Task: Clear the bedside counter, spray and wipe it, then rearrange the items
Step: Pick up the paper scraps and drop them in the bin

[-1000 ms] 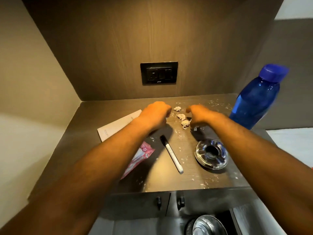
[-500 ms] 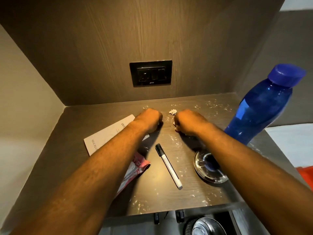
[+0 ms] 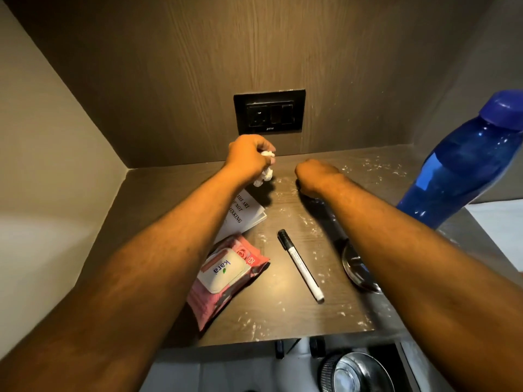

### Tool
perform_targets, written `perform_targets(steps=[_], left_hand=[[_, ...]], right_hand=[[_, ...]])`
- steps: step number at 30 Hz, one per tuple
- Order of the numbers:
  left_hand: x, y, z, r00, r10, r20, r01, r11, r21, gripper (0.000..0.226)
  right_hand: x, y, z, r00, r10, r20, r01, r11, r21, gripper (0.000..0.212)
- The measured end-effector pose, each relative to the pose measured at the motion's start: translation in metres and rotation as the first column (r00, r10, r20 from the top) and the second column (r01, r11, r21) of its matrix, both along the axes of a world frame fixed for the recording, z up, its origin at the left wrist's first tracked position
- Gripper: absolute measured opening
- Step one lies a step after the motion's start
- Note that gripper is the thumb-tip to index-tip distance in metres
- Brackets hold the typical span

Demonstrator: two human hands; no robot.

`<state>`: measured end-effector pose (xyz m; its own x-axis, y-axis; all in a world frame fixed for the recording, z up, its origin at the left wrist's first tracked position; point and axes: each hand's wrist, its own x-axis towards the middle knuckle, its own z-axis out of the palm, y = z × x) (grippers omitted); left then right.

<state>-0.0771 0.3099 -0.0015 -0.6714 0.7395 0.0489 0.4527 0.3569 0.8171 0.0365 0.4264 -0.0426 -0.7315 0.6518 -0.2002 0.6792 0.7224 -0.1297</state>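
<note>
While both forearms reach across the bedside counter (image 3: pixel 283 312), the left hand (image 3: pixel 248 158) is lifted above the surface near the back edge, its fingers curled tight around crumpled white tissue scraps (image 3: pixel 265 173); bits of the paper poke out between the fingers and hang below the fist. The right hand (image 3: pixel 317 176) sits lower, close to the counter toward the back edge, closed into a fist with the knuckles up; whether anything is inside it cannot be told from this angle.

White flecks and smears (image 3: pixel 370 168) are scattered over the dark wood-grain top, thickest toward the back right corner and along the front edge. A white booklet (image 3: pixel 246 213) with black printed lettering lies left of centre, partly under the left forearm. Just in front of it, toward the front left, a pink pack of wet wipes (image 3: pixel 226 281) with a white flap lid lies flat, one end running under the same forearm. A white marker with a black cap (image 3: pixel 300 265) lies on the middle of the counter, cap pointing toward the back. A glass ashtray (image 3: pixel 355 267) rests near the right edge, mostly covered by the right forearm. A blue water bottle (image 3: pixel 464 162) with a blue lid stands at the right edge. A black switch-and-socket plate (image 3: pixel 269 111) is set in the wooden back panel above the counter.
</note>
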Motion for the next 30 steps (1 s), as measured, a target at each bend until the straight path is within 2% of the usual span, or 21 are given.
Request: perform_targets(steps=[2, 4, 7, 10, 12, 14, 18, 22, 25, 30], left_hand=[[0.000, -0.006, 0.000, 0.996, 0.038, 0.083, -0.040, 0.999, 0.023, 0.020], [0.000, -0.012, 0.001, 0.984, 0.072, 0.165, -0.081, 0.996, 0.044, 0.019], [0.008, -0.017, 0.011, 0.928, 0.117, 0.355, -0.173, 0.976, 0.129, 0.019], [0.036, -0.012, 0.026, 0.855, 0.046, 0.516, -0.194, 0.952, 0.237, 0.018], [0.068, -0.007, 0.034, 0.830, -0.061, 0.555, -0.119, 0.952, 0.283, 0.017], [0.101, -0.003, 0.038, 0.794, -0.163, 0.586, -0.035, 0.950, 0.311, 0.017], [0.162, -0.001, 0.030, 0.745, -0.295, 0.599, 0.124, 0.943, 0.309, 0.016], [0.220, -0.011, 0.006, 0.707, -0.382, 0.595, 0.266, 0.923, 0.277, 0.015], [0.258, -0.025, -0.017, 0.735, -0.380, 0.562, 0.323, 0.924, 0.204, 0.014], [0.321, -0.060, -0.064, 0.735, -0.418, 0.534, 0.449, 0.890, 0.079, 0.015]], right_hand=[[0.005, -0.002, -0.002, 0.996, -0.043, -0.074, 0.040, 0.998, -0.040, 0.010], [0.012, -0.005, 0.001, 0.966, -0.151, -0.211, 0.101, 0.968, -0.231, 0.015], [0.032, -0.018, 0.013, 0.851, -0.314, -0.422, 0.081, 0.871, -0.484, 0.012], [0.062, -0.031, 0.031, 0.734, -0.430, -0.526, 0.095, 0.831, -0.548, 0.020], [0.087, -0.038, 0.047, 0.663, -0.491, -0.565, 0.115, 0.813, -0.571, 0.008], [0.115, -0.044, 0.063, 0.629, -0.530, -0.569, 0.165, 0.806, -0.568, 0.005], [0.187, -0.065, 0.078, 0.538, -0.595, -0.597, 0.304, 0.797, -0.521, 0.018], [0.259, -0.101, 0.070, 0.387, -0.729, -0.565, 0.400, 0.685, -0.609, 0.012], [0.308, -0.128, 0.054, 0.311, -0.793, -0.523, 0.454, 0.608, -0.652, 0.008], [0.380, -0.169, 0.003, 0.300, -0.850, -0.434, 0.457, 0.527, -0.717, 0.022]])
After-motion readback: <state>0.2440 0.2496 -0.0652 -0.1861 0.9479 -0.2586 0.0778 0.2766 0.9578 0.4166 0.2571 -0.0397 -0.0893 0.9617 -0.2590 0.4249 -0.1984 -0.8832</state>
